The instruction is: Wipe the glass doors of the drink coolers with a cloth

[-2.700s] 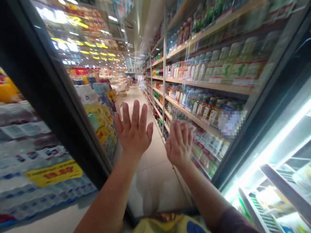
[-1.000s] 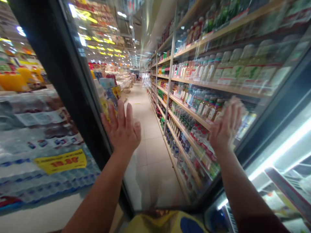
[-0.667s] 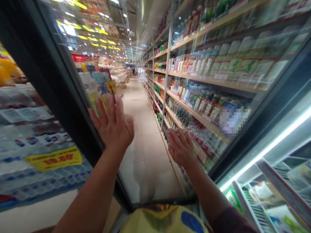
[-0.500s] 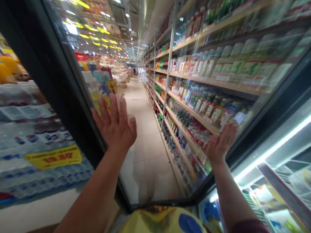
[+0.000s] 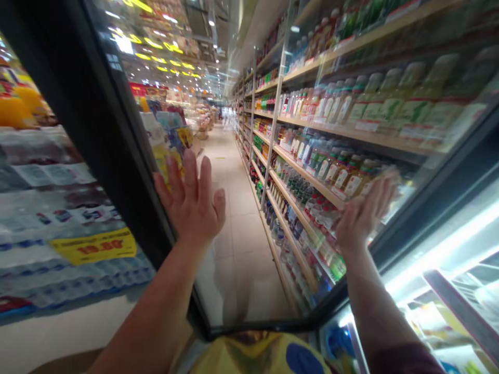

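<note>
The left hand (image 5: 193, 208), fingers spread and grasping nothing, seems flat on the glass door (image 5: 251, 244) ahead; best kept light there; the right hand (image 5: 360, 215), blurred near the door's right frame (image 5: 424, 202), wants even pressure; its grasp I cannot tell.

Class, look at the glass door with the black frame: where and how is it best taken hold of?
Probably by the left bar of the black frame, the left hand coming from its outer side and wrapping round the edge: that bar is long and narrow and slants close by this hand, while the flat glass offers little to close on.
</note>
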Motion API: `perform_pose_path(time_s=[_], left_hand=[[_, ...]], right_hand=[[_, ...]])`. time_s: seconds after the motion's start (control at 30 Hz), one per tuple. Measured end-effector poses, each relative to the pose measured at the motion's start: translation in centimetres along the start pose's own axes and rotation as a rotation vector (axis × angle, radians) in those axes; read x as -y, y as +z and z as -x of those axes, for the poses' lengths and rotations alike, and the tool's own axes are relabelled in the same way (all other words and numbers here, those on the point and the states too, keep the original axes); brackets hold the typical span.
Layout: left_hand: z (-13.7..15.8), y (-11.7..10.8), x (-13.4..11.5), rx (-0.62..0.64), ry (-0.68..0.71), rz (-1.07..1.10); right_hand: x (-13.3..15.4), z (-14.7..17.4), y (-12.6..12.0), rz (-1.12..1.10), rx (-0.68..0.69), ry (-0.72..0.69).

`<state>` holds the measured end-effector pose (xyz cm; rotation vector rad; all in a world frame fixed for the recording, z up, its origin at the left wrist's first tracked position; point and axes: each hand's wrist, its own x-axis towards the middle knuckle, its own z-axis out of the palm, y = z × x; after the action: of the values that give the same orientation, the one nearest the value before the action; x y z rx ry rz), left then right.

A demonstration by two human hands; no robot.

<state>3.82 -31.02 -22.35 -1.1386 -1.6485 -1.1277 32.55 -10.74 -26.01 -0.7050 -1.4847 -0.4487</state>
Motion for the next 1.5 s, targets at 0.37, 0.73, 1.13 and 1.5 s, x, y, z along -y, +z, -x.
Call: perform_pose_path(time_s=[0.37, 0.73, 1.13, 1.5], left_hand=[[0.0, -0.3, -0.1, 0.011, 0.074, -0.109], [0.0, 0.4, 0.5, -0.073, 0.189, -0.189], [-0.5, 0.9, 0.1, 0.014, 0.06, -0.093], [-1.1, 1.1, -0.1, 0.035, 0.063, -0.118]], right_hand=[[15.0, -4.9, 1.5, 0.011, 0.249, -0.614], [15.2, -7.5, 2.6, 0.053, 0.122, -0.445], [11.4, -20.3, 1.7, 0.14, -0.14, -0.024], [15.2, -20.8, 2.5, 0.129, 0.26, -0.374]])
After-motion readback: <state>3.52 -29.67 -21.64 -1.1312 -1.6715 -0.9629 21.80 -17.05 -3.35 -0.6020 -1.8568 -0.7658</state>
